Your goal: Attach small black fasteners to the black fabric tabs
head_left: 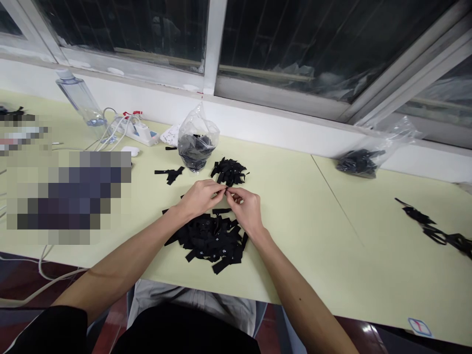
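Observation:
My left hand [201, 196] and my right hand [248, 209] meet fingertip to fingertip above the table. Both pinch a small black fabric piece [227, 189], mostly hidden by the fingers. Below my wrists lies a large pile of black fabric strips [212, 238], several with small white marks. Just beyond my fingertips is a smaller heap of black strips [231, 169]. A few loose black strips [171, 173] rest to the left of that heap.
Behind the piles stands a clear plastic bag [197, 147] of black pieces. Another bag [357, 162] and black straps [435, 228] lie at right. A power strip [142, 132] with cables and a bottle [81, 101] are at left, near a blurred area.

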`<state>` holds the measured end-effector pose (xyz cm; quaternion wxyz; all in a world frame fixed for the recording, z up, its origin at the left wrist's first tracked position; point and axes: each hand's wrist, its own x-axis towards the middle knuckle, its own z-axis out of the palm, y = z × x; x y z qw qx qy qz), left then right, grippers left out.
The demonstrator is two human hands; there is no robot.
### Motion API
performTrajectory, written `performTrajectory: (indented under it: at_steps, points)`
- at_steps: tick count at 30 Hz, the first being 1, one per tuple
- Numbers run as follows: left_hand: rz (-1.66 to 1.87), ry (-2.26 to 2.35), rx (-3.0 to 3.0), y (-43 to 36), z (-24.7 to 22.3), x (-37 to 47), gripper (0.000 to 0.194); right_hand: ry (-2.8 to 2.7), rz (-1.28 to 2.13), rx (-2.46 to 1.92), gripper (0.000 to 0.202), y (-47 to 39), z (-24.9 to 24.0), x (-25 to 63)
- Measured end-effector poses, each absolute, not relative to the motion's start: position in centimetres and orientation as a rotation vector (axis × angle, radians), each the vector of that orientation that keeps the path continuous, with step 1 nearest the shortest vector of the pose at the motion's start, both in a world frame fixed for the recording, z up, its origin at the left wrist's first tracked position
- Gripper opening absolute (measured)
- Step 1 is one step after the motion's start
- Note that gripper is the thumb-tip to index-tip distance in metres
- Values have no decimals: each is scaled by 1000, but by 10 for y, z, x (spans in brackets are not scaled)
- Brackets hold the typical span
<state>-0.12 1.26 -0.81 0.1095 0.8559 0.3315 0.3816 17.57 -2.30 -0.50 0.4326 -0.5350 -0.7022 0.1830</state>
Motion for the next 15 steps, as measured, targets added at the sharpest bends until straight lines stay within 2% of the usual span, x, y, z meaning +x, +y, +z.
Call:
performTrajectory:
  at_steps: [10,15]
  points:
    - [1130,942,2526,11,-8,2,21,-1897,269,-1382,23,-23,-9,174]
    - [1070,921,2567,8,-7,2,21,-1892,305,-1388,25,-25,-4,173]
